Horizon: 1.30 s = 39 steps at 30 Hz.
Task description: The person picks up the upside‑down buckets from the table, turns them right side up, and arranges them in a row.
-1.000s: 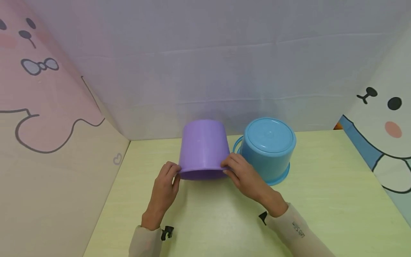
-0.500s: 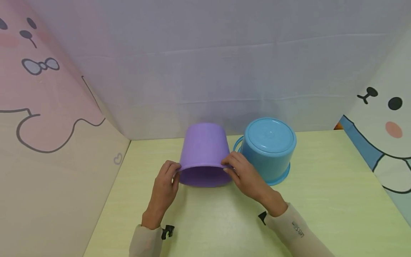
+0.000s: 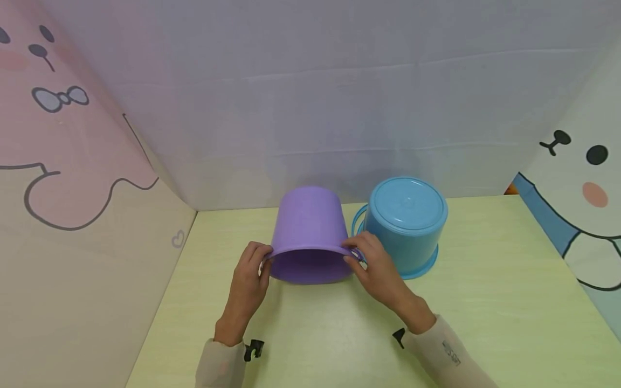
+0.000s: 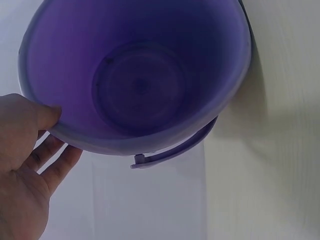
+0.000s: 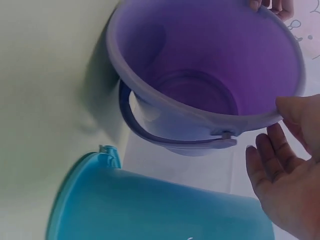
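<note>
A purple bucket (image 3: 310, 221) is tipped with its mouth facing me. My left hand (image 3: 249, 280) pinches the left side of its rim, thumb inside and fingers outside in the left wrist view. At the right side of the rim, my right hand (image 3: 375, 269) holds on with the thumb over the edge; in the right wrist view its other fingers (image 5: 270, 157) are spread behind the rim. The bucket's handle (image 5: 165, 140) hangs along its outside. Close by on the right, a blue bucket (image 3: 407, 231) stands upside down, its handle (image 3: 357, 218) sticking out at the left.
Both buckets are near the back of a pale yellow-green table (image 3: 315, 334). A white cloth wall (image 3: 310, 108) rises behind them. Printed cartoon panels stand at the left (image 3: 73, 188) and right (image 3: 582, 188).
The purple bucket has tipped so that its base is lower and more of its inside shows. My right hand has shifted slightly right along its rim; the blue bucket stays put.
</note>
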### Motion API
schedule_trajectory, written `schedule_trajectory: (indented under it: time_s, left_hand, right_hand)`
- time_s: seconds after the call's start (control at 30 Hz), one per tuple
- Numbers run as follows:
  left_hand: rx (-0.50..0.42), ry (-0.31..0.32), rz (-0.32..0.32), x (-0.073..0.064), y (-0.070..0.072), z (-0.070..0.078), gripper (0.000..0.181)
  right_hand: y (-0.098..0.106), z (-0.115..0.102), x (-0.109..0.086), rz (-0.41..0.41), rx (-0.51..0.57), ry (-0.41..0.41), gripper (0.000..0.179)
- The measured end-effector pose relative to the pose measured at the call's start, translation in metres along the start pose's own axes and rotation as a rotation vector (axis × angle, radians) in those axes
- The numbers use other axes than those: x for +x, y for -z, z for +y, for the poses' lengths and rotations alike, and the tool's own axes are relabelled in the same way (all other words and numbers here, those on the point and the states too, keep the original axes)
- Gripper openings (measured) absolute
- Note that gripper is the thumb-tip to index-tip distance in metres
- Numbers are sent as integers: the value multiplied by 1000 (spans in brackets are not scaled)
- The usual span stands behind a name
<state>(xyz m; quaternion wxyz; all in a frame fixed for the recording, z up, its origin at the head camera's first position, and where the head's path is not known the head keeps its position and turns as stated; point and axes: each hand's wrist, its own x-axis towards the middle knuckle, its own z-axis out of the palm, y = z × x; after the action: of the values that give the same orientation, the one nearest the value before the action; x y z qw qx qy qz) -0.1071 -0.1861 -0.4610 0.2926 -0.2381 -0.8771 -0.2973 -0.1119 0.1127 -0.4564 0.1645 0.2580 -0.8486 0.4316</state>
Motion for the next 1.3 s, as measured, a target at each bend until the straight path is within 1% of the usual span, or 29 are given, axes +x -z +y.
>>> schedule_trajectory:
  time_s: [0.1, 0.23, 0.4, 0.57, 0.7, 0.83, 0.93, 1.03, 1.17, 1.3]
  left_hand:
    - [-3, 12, -4, -1, 1, 0, 30]
    - [-8, 27, -5, -2, 1, -1, 31]
    - [-19, 39, 0, -2, 1, -2, 30]
    - [-33, 55, 4, -3, 1, -4, 30]
    - [-42, 62, 7, -5, 1, -5, 30]
    - [-46, 60, 10, -6, 0, -6, 31]
    - [-53, 56, 18, -6, 0, -7, 31]
    - [-59, 55, 27, -6, 0, -7, 31]
    - [-63, 64, 28, -7, 0, -7, 30]
    - [-66, 77, 19, -9, 0, -6, 30]
  right_hand:
    - [-2, 4, -5, 20, 14, -63, 28]
    - [-6, 7, -11, 37, 43, -148, 37]
    - [-10, 12, -17, 42, 67, -244, 47]
    - [-14, 15, -22, 29, 97, -339, 49]
    - [-18, 18, -25, 14, 151, -405, 51]
    - [-21, 21, -28, -10, 243, -482, 53]
    - [-24, 23, -29, -39, 308, -544, 49]
    - [-27, 24, -31, -65, 348, -578, 39]
    - [-28, 24, -32, -84, 377, -572, 25]
    - [-28, 24, -33, -101, 399, -561, 20]
